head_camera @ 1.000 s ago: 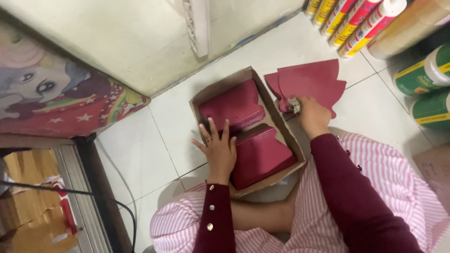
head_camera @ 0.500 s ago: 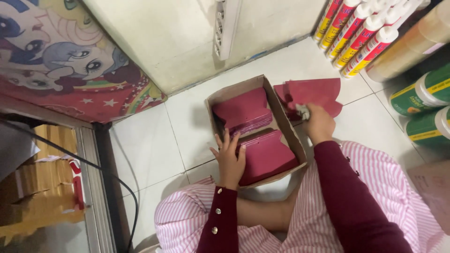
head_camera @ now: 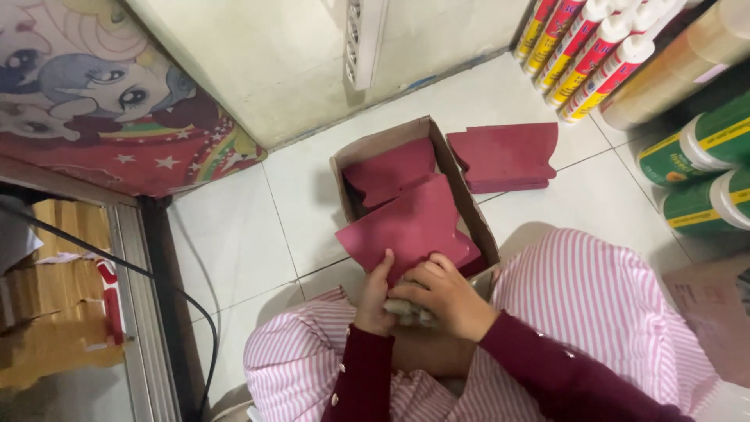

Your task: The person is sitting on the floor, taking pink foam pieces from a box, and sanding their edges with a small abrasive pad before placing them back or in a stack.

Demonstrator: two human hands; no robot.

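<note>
A brown cardboard box (head_camera: pixel 462 197) stands open on the white tiled floor between my knees. Inside it lie dark red notched sheets (head_camera: pixel 388 171). My left hand (head_camera: pixel 375 293) and my right hand (head_camera: pixel 441 297) both grip the near end of a stack of dark red sheets (head_camera: pixel 410 223), tilted up out of the box's near half. Another pile of the same red sheets (head_camera: pixel 508 155) lies on the floor just right of the box. My dark red sleeves and pink striped trousers fill the lower part of the view.
Red and yellow tubes with white caps (head_camera: pixel 582 47) and green cans (head_camera: pixel 695 144) stand at the upper right. A cream wall (head_camera: pixel 297 55) rises behind the box. A cartoon-printed mat (head_camera: pixel 109 101), a metal frame (head_camera: pixel 133 312) and a black cable (head_camera: pixel 141 273) lie at left.
My right hand left the red pile beside the box and joined my left hand at the box's near end. Together they have lifted a stack of red sheets up from inside.
</note>
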